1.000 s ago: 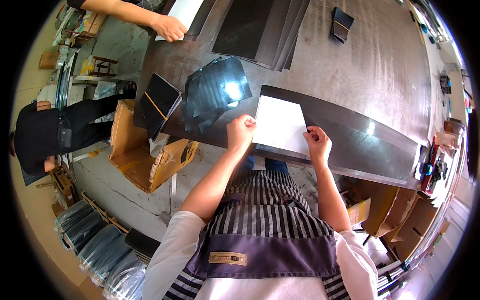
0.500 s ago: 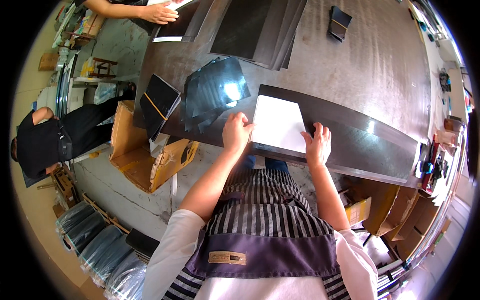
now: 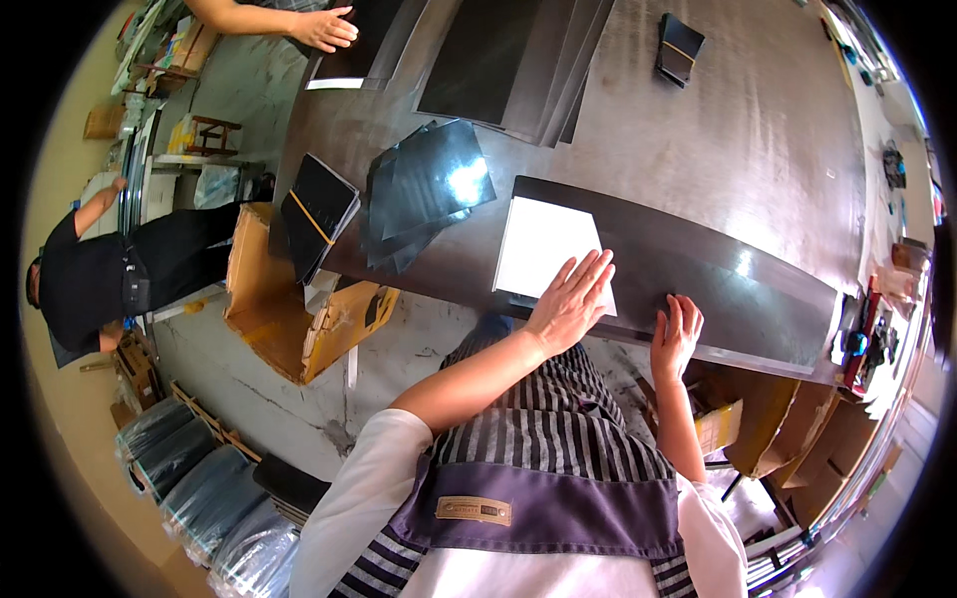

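Observation:
My left hand (image 3: 573, 299) lies flat, fingers stretched out, over the lower right part of a white sheet (image 3: 543, 249). The white sheet rests on the left end of a long dark sheet (image 3: 738, 264) along the table's near edge. To the right of the white sheet, my right hand (image 3: 677, 337) touches the dark sheet near that edge, fingers bent and thumb apart, with nothing visible in it. Left of the white sheet lies a fanned pile of glossy dark sheets (image 3: 424, 189).
A banded black stack (image 3: 319, 219) sits at the table's left edge, above an open cardboard box (image 3: 264, 309). Large dark sheets (image 3: 498, 70) and a small banded bundle (image 3: 680, 50) lie farther back. A co-worker's hand (image 3: 324, 30) is at the far left; another person (image 3: 130, 269) stands left.
My left hand has moved right, from the white sheet's left edge onto its surface. My right hand has left the sheet's right edge and shifted right and down.

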`<state>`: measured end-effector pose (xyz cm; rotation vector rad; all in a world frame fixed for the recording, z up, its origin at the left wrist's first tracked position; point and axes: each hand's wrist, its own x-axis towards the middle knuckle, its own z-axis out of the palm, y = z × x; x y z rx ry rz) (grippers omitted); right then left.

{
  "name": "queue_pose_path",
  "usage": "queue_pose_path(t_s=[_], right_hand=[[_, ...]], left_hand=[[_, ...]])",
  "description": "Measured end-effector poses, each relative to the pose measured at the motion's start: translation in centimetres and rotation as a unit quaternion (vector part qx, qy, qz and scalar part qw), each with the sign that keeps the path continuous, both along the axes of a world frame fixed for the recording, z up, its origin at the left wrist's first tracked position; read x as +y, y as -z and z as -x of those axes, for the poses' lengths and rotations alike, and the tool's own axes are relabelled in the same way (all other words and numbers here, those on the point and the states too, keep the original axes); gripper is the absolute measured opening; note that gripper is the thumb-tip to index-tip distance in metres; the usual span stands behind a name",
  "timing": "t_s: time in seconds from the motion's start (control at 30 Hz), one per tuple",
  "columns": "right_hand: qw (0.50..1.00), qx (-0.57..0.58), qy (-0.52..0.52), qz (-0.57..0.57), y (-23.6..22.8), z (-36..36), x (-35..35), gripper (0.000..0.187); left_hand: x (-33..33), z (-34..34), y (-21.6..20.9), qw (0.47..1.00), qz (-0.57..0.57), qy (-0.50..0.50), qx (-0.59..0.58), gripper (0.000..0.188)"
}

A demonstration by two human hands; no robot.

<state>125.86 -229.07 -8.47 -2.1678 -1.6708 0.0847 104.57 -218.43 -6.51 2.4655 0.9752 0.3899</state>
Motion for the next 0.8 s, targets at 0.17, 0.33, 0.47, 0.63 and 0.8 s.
queue_pose_path(t_s=[0.17,0.33,0.47,0.63,0.8], right_hand=[[0.996,0.072,-0.037,0.026,-0.8,0.9,-0.1,0.036],[0.969,0.241,-0.027,0.043,-1.2,3.6,1.8,0.038],[0.926,0.356,0.04,0.124,-1.8,5.5,3.6,0.039],[0.898,0.402,0.088,0.155,-1.7,6.2,4.4,0.037],[0.87,0.45,0.117,0.164,-0.7,5.6,4.8,0.034]], left_hand=[[-2.3,4.7,-0.8,0.966,0.123,-0.195,-0.118,0.03],[-5.2,9.9,0.5,0.879,0.253,-0.39,-0.106,0.04],[-5.4,9.4,0.5,0.888,0.216,-0.398,-0.081,0.041],[-4.7,9.6,1.0,0.832,0.264,-0.462,-0.159,0.029],[-2.9,9.8,0.5,0.655,0.462,-0.48,-0.357,0.019]])
